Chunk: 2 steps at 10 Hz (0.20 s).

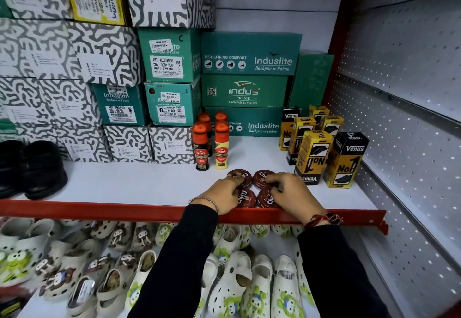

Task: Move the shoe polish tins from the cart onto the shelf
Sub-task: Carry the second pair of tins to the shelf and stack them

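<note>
Several dark red round shoe polish tins lie flat in a tight cluster on the white shelf [124, 183], near its red front lip. My left hand [223, 196] rests on the rear left tin [245, 175], fingers on its lid, and covers part of the front left tin [247, 199]. My right hand [291, 193] lies over the rear right tin [262, 176] and the front right tin [265, 199], fingertips on the rear one. Whether either hand grips a tin I cannot tell. No cart is in view.
Kiwi polish bottles [210, 146] stand just behind the tins. Yellow and black Venus boxes [324, 148] stand to the right. Stacked shoe boxes [169, 78] fill the back, black shoes [32, 168] sit at the left. White clogs [224, 280] fill the lower shelf.
</note>
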### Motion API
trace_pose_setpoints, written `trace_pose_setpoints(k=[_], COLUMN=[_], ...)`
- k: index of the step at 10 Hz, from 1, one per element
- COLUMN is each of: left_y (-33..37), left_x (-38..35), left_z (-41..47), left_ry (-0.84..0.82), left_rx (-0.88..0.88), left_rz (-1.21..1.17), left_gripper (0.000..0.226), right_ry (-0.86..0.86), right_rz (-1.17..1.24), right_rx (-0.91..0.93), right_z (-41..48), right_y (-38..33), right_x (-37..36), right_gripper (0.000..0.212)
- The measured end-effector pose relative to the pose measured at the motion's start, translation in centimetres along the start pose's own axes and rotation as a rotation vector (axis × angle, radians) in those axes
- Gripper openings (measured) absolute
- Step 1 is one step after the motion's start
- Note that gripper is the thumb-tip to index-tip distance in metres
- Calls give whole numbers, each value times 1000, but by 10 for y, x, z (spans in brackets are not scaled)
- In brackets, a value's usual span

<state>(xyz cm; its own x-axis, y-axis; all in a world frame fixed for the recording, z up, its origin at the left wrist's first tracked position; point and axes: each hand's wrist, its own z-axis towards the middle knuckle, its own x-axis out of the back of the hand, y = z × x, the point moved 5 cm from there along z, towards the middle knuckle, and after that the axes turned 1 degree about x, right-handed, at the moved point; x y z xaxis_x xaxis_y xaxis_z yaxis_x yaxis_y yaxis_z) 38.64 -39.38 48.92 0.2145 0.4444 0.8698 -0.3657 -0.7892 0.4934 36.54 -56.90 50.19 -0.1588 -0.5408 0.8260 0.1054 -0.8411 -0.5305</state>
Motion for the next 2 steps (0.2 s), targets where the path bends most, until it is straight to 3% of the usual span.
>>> trace_pose_setpoints(k=[1, 2], left_y=[2, 4], left_x=[3, 7], left_z=[-2, -5], left_ry=[4, 80], left_rx=[-7, -40], left_rz=[-7, -56], left_gripper=[60, 59], right_ry=[-13, 87], right_rz=[-43, -71], right_rx=[10, 52], right_z=[-5, -7], right_y=[-6, -14], right_x=[2, 14], right_gripper=[43, 42])
